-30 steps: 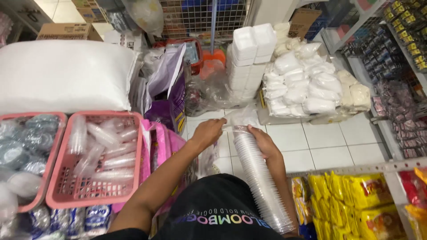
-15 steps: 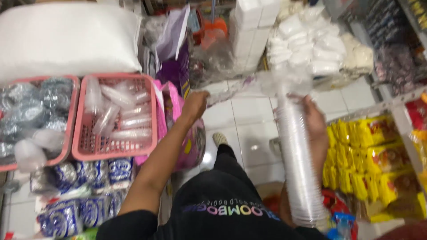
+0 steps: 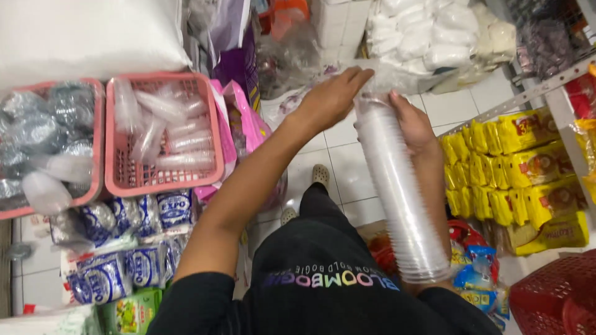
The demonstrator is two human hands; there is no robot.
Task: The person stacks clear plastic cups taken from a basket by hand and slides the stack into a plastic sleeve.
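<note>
Since half a second ago, both hands have drawn closer together at the top of the tall stack of clear plastic cups (image 3: 397, 186), and the view has swung so the stack now leans across my right forearm.

My right hand (image 3: 413, 127) wraps the upper part of the stack, fingers curled behind it and closed on the cups. My left hand (image 3: 329, 99) reaches to the stack's top end; its fingers are pressed together, pinching the loose clear plastic wrap (image 3: 388, 77) that bunches above the cups. The stack's lower end rests near my right elbow, against my black shirt (image 3: 323, 285).

I judge the stack light but awkward: thin cups that flex and crack if squeezed, slick in their film, and the long column could bend or slide apart. Holding it near the top with the forearm supporting its length seems the steadiest hold.

Left of the stack, beyond my left arm, sits a pink plastic basket (image 3: 118, 183) of clear bagged items, with a second pink basket (image 3: 93, 192) further left and blue-and-white packets (image 3: 124, 248) below them. Right of the stack, yellow packets (image 3: 515, 180) fill a shelf, and a red basket (image 3: 552, 291) sits below. Above the stack, white bagged goods (image 3: 428, 37) lie on the white tiled floor (image 3: 347, 167). Goods crowd both sides, leaving little room to swing the stack.
</note>
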